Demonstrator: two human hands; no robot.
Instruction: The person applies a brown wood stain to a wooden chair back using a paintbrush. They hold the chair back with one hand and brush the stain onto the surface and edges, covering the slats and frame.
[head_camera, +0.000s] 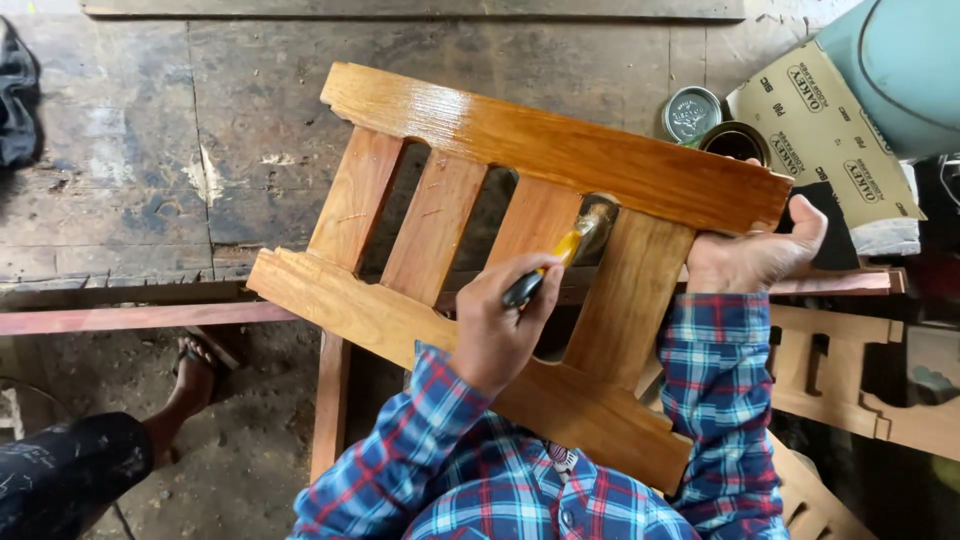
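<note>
Firmly, left hand (497, 325) around brush (560, 255), right hand (752, 255) gripping slatted wooden frame (520, 150).

Single head-worn view, looking steeply down, close over slatted varnished wooden chair-back frame (520, 260), worn plank workbench (150, 150) beyond.

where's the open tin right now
In the head view the open tin stands at upper right, just past the far top rail of the slatted wooden frame, beside its round lid and touching a sheet of sandpaper.
</note>
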